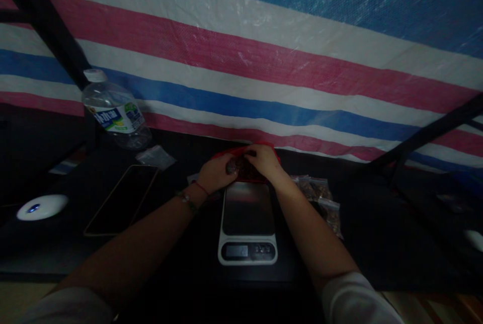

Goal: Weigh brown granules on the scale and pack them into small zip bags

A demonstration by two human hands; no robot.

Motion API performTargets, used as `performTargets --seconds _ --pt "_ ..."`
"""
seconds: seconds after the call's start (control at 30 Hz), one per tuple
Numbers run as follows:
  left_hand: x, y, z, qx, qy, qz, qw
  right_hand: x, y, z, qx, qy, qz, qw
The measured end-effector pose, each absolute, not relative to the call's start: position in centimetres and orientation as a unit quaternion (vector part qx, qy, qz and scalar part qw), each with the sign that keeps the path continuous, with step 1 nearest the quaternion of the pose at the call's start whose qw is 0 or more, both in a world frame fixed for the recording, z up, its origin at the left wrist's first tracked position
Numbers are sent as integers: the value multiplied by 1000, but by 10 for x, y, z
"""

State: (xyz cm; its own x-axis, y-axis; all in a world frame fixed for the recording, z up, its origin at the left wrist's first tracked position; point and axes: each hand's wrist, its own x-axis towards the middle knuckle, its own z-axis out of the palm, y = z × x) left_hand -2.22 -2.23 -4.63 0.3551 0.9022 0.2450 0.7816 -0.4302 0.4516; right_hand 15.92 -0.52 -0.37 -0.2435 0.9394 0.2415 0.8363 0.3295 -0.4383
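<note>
Behind the scale lies a red container or bag with dark loose bits in it; its exact form is partly hidden by my hands. My left hand, with a red string and a beaded bracelet at the wrist, is closed on a small clear plastic bag over the red container's left side. From the right, my right hand reaches over the dark bits, its fingers bent together in a pinch; what they hold is too dark to make out. Nearest me stands a white kitchen scale with a bare metal plate and a dim display.
Several filled zip bags lie beside my right forearm. Leftward are a phone, an empty-looking clear bag, a large plastic bottle and a white mouse-like device. A striped tarp hangs behind the black table.
</note>
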Motion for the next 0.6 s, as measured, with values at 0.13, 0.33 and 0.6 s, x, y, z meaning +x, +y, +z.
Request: performTargets --seconds 0.13,0.33,0.6 --pt "-20 -22 -49 810 528 224 125 147 -10 -5 -538 -772 116 318" --pt "-20 -21 -50 791 539 257 131 135 -17 -8 -467 -806 162 325" --pt "-20 -22 -47 778 559 254 132 141 -19 1 -434 -832 166 304"
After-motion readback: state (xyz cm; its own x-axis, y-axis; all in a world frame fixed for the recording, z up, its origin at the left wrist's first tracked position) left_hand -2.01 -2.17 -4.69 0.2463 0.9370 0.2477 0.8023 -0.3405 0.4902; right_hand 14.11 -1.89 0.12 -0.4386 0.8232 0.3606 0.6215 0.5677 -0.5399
